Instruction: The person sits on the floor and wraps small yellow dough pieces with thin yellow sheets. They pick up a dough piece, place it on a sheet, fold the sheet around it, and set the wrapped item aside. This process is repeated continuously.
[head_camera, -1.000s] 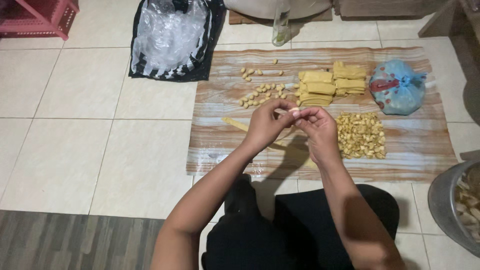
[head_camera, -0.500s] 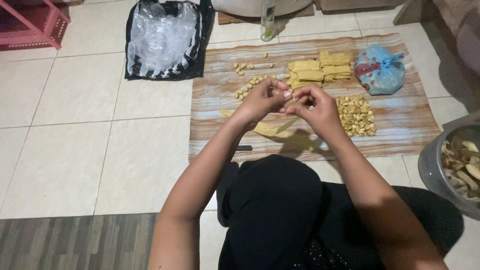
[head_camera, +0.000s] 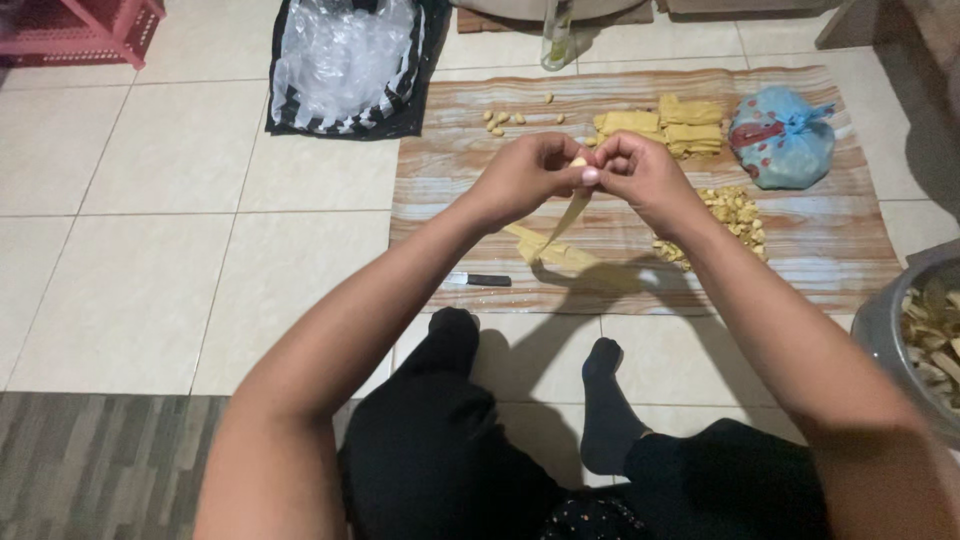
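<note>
A yellow dough strip (head_camera: 563, 222) is pinched at its top between the closed fingertips of the left hand (head_camera: 525, 177) and right hand (head_camera: 640, 175), which touch. Below the fingers it hangs onto the striped mat (head_camera: 830, 250), a knife (head_camera: 480, 280) nearby.

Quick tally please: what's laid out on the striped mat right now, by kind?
Knife: 1
Blue bag: 1
Stacks of yellow sheets: 1 group
Piles of small yellow pieces: 2, the other near the mat's far edge
Yellow strip, held by left hand and right hand: 1
Total: 6
</note>
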